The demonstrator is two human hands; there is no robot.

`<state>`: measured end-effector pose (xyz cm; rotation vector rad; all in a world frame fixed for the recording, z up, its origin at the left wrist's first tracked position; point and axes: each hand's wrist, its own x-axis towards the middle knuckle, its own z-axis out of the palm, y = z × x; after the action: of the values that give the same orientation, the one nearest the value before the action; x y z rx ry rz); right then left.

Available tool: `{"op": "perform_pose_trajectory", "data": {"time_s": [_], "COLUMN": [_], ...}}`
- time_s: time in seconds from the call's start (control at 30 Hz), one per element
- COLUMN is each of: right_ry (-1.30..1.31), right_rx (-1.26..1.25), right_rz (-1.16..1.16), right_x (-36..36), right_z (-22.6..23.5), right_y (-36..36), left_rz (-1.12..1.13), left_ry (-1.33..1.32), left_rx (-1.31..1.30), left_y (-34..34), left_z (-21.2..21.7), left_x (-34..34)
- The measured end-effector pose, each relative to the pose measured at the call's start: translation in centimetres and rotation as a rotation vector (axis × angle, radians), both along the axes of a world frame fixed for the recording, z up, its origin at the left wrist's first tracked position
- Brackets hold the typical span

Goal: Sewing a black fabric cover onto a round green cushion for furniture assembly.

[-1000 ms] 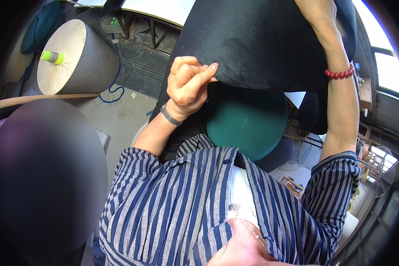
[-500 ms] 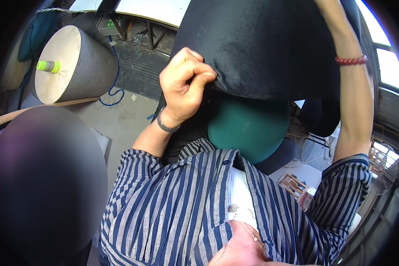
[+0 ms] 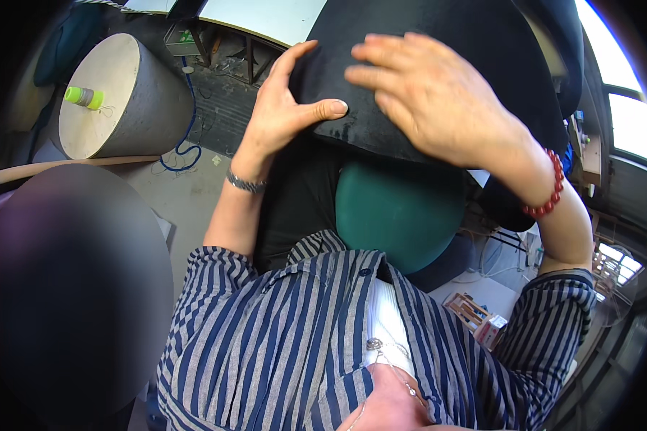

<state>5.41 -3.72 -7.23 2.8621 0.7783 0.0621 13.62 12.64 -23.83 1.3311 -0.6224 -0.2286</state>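
Hands (image 3: pixel 438 100) cover black fabric (image 3: pixel 474 43), top cut off.

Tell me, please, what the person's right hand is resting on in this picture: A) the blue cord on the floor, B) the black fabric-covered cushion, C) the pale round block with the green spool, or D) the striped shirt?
B: the right hand lies spread flat on the black cushion, while the left hand pinches the cushion's lower edge beside it.
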Motion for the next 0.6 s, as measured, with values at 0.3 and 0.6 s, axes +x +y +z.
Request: {"op": "perform_pose_trajectory", "data": {"time_s": [0.3,0.6], "right_ry": [-0.069,0.212], "right_rx": [-0.221,0.213], "right_rz": [-0.234,0.043], "right_x": [4.0,-1.3], "right_z": [2.3,-0.6], "right_y": [-1.7,2.4], "left_rz": [0.023,0.094], "left_ry": [0.155,0.186], "left_rx": [0.013,0.324], "left_y": [-3.7,-4.3], "left_z": [-1.4,-1.4], "left_x": [-0.2,2.8]}}
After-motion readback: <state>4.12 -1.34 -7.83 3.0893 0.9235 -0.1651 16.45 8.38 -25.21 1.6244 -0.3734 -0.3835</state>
